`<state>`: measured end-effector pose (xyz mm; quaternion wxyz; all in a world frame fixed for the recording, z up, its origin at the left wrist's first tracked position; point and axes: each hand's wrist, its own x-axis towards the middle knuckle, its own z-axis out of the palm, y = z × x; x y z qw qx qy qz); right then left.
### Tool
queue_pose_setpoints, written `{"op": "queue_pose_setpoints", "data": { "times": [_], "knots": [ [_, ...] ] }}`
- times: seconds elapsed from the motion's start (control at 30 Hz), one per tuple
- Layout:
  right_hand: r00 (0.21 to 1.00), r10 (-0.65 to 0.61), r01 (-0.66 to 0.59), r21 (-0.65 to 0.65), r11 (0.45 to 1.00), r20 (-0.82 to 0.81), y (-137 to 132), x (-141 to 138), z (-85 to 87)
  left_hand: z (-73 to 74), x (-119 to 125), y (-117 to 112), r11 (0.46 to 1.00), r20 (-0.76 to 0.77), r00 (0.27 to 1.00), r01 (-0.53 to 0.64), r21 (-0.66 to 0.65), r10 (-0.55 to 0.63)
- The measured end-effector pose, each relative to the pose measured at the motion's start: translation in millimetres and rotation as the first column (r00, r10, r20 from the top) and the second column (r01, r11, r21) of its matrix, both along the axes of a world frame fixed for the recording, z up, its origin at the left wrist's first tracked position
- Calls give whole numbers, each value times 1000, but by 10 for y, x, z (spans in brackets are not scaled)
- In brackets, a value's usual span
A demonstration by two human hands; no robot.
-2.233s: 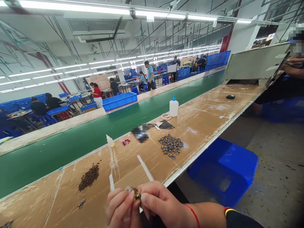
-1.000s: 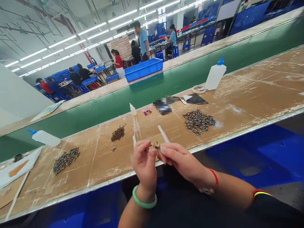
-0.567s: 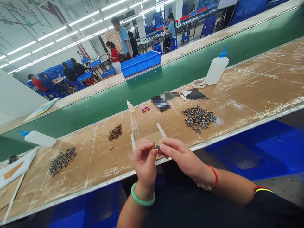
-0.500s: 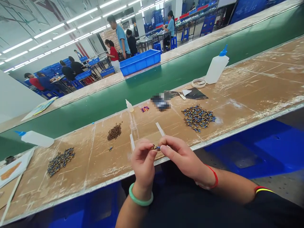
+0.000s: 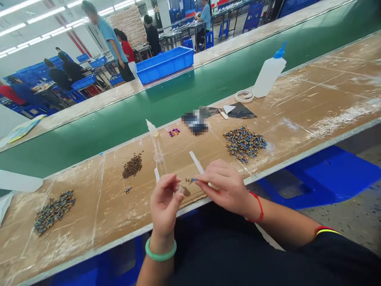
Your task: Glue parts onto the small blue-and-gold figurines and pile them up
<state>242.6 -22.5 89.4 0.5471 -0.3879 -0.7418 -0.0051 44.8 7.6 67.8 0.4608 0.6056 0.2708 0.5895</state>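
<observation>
My right hand (image 5: 223, 182) pinches a small blue and gold piece (image 5: 190, 180) between thumb and fingertips, above the table's near edge. Just left of it is my left hand (image 5: 166, 204), its fingers curled and thumb and forefinger apart; I make out nothing held there. A heap of similar blue and gold pieces (image 5: 245, 143) lies beyond my right hand, and a second heap (image 5: 55, 212) is at the far left. Small brown beads (image 5: 132, 166) form a pile beyond my left hand, with one loose blue piece (image 5: 127, 190) nearby. Two white strips (image 5: 196, 162) lie past my hands.
Along the green belt (image 5: 220, 89) stand a white squeeze bottle (image 5: 269, 77), a tape roll (image 5: 244, 96), a black sheet (image 5: 241, 111), a small dropper bottle (image 5: 152, 129) and purple-orange bits (image 5: 174, 132). Across it sits a blue crate (image 5: 165, 65). Several people work beyond.
My hands have drawn apart; the small piece, earlier between both hands, is now in my right hand only. The view has shifted, and the standing person beyond has moved left.
</observation>
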Motion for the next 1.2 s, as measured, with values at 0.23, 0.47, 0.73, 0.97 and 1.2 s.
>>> {"op": "queue_pose_setpoints", "data": {
  "times": [0.23, 0.47, 0.73, 0.97, 1.2],
  "knots": [
    [957, -242, 206, 211, 956, 160, 192, 140, -67, -214, -250, 122, 942, 83, 956, -258, -214, 281],
    [919, -311, 314, 29, 949, 243, 230, 188, -262, -316, -388, 210, 914, 76, 939, -304, -269, 335],
    [741, -559, 655, -214, 725, 373, 87, 724, -886, -367, -731, 316, 812, 22, 866, -460, -360, 500],
    [647, -658, 751, -179, 635, 385, 155, 985, -943, -425, -760, 256, 793, -87, 846, -525, -309, 526],
    [816, -501, 526, -11, 851, 289, 27, 924, -960, -575, -1424, 147, 545, -370, 538, -833, -96, 757]
  ]
}}
